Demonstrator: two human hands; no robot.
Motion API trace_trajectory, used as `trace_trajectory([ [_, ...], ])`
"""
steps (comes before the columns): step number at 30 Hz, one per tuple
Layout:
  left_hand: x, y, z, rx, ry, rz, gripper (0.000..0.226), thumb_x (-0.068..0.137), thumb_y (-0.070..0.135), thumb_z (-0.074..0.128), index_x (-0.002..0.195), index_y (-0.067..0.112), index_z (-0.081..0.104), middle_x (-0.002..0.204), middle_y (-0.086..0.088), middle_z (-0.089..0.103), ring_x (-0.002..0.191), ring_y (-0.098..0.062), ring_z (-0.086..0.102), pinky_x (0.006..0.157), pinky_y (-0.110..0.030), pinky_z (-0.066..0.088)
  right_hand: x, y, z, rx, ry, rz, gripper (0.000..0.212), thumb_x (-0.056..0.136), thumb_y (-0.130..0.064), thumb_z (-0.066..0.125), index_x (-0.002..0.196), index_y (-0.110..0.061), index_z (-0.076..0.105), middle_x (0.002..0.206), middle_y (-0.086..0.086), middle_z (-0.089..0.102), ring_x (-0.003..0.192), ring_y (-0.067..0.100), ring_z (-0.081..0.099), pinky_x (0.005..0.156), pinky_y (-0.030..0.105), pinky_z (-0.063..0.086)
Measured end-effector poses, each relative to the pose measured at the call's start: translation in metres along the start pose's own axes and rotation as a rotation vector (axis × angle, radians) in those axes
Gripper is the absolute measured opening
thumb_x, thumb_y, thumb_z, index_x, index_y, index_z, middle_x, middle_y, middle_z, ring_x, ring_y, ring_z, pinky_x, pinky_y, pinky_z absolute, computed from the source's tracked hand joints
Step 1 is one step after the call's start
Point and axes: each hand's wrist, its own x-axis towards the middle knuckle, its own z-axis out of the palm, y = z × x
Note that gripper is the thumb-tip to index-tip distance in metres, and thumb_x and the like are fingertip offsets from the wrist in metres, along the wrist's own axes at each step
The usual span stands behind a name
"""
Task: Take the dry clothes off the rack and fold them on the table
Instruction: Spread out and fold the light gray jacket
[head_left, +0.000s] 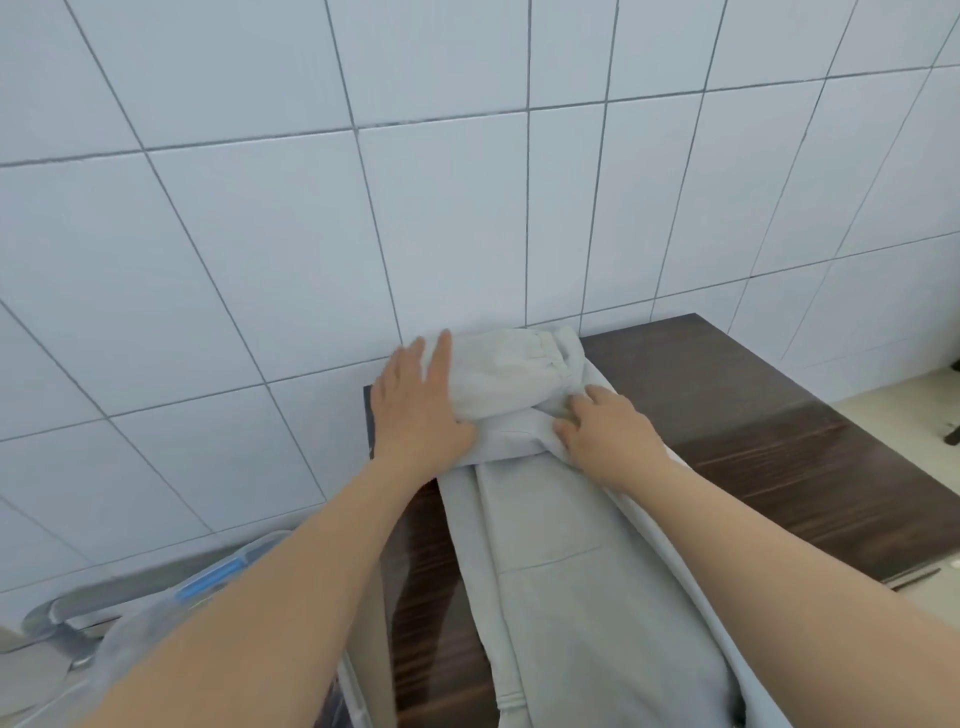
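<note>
tiled wall (260, 218) behind; dark wood-grain table (779, 441) set against it, bearing the garment in hand. pale grey trousers (571, 597) lie lengthwise along the table, reaching from the near edge of view to the wall, with the far end turned back on itself into a thick folded bundle (504, 374) at the table's far left corner. left hand (415, 410) rests flat on the left side of that bundle, fingers straight and lightly spread, pressing it down. right hand (608, 431) lies at the bundle's right side, fingers curled into the cloth and gripping a fold. clear plastic container with a blue clip (218, 577) sits lower left, partly hidden by the forearm. judged progress: this garment is off the rack and its first fold is begun; the long near portion lies unfolded. the rack is not in view, so what remains on it cannot be told.
</note>
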Motion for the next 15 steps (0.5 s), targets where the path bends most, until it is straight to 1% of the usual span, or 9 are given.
trace_trajectory([
  [2,0.008,0.006,0.001,0.131,-0.085,0.242,0.081,0.089,0.029,0.053,0.154,0.025,0.004,0.162,-0.005,0.000,0.148,-0.023,-0.001,0.119,-0.036,0.007,0.002,-0.012,0.009,0.036,-0.124,-0.060,0.045,0.099,-0.039,0.033,0.141,-0.021,0.037,0.136,0.006,0.039,0.132,0.028,0.034,0.102,0.042,0.035],
  [4,0.017,0.011,0.012,0.124,-0.138,0.275,0.079,0.093,0.028,0.051,0.154,0.023,0.002,0.162,-0.005,0.000,0.147,-0.023,0.010,0.115,-0.037,0.023,0.000,-0.019,0.017,-0.090,-0.242,-0.107,0.056,0.101,-0.042,0.029,0.153,-0.030,0.012,0.159,0.005,0.011,0.146,0.027,0.008,0.115,0.049,0.017],
  [5,0.019,0.013,0.018,0.126,-0.158,0.240,0.079,0.093,0.028,0.052,0.154,0.023,0.002,0.162,-0.006,0.001,0.145,-0.025,0.017,0.109,-0.039,0.033,-0.004,-0.020,0.019,-0.130,-0.291,-0.108,0.058,0.101,-0.045,0.027,0.153,-0.034,0.002,0.161,0.003,-0.002,0.148,0.026,-0.004,0.117,0.051,0.007],
  [7,0.023,0.011,0.025,0.057,-0.158,0.091,0.060,0.093,0.019,0.050,0.149,0.020,0.026,0.154,-0.009,0.027,0.131,-0.029,0.039,0.093,-0.036,0.043,-0.008,-0.020,0.021,-0.151,-0.345,-0.095,0.058,0.101,-0.049,0.022,0.153,-0.037,-0.002,0.162,0.000,-0.009,0.148,0.025,-0.010,0.118,0.052,0.000],
  [9,0.027,0.000,0.015,-0.311,0.004,-0.153,0.032,0.091,0.005,0.043,0.118,0.011,0.058,0.125,-0.012,0.058,0.112,-0.029,0.054,0.076,-0.028,0.040,-0.006,-0.021,0.017,-0.080,-0.323,-0.083,0.052,0.101,-0.051,0.022,0.150,-0.033,0.021,0.159,0.000,0.017,0.147,0.025,0.009,0.116,0.050,0.011],
  [10,0.030,-0.009,0.007,-0.523,0.128,-0.333,0.026,0.090,0.003,0.042,0.106,0.007,0.062,0.115,-0.014,0.063,0.108,-0.031,0.057,0.074,-0.028,0.039,-0.002,-0.021,0.012,0.007,-0.268,-0.064,0.046,0.101,-0.049,0.023,0.139,-0.031,0.042,0.148,0.002,0.038,0.140,0.025,0.027,0.111,0.046,0.024],
  [12,0.038,-0.039,-0.011,-0.987,0.355,-0.665,0.026,0.093,0.006,0.043,0.113,0.000,0.060,0.120,-0.020,0.061,0.112,-0.033,0.058,0.079,-0.033,0.046,0.010,-0.021,0.001,0.143,-0.082,0.024,0.039,0.102,-0.043,0.029,0.110,-0.023,0.062,0.119,0.005,0.062,0.117,0.028,0.051,0.092,0.037,0.039],
  [14,0.032,-0.067,-0.037,-1.366,0.434,-0.881,0.039,0.100,0.016,0.039,0.136,0.003,0.047,0.136,-0.016,0.053,0.108,-0.025,0.060,0.065,-0.022,0.049,0.029,-0.017,-0.002,0.096,0.108,0.059,0.037,0.100,-0.037,0.037,0.118,-0.016,0.062,0.125,0.009,0.059,0.122,0.029,0.049,0.091,0.036,0.039],
  [15,0.028,-0.081,-0.047,-1.321,0.398,-0.929,0.042,0.101,0.020,0.038,0.141,0.009,0.043,0.140,-0.011,0.050,0.099,-0.018,0.060,0.058,-0.018,0.048,0.038,-0.017,-0.001,0.079,0.131,0.061,0.041,0.099,-0.037,0.042,0.131,-0.015,0.053,0.140,0.011,0.048,0.132,0.029,0.040,0.100,0.038,0.036],
])
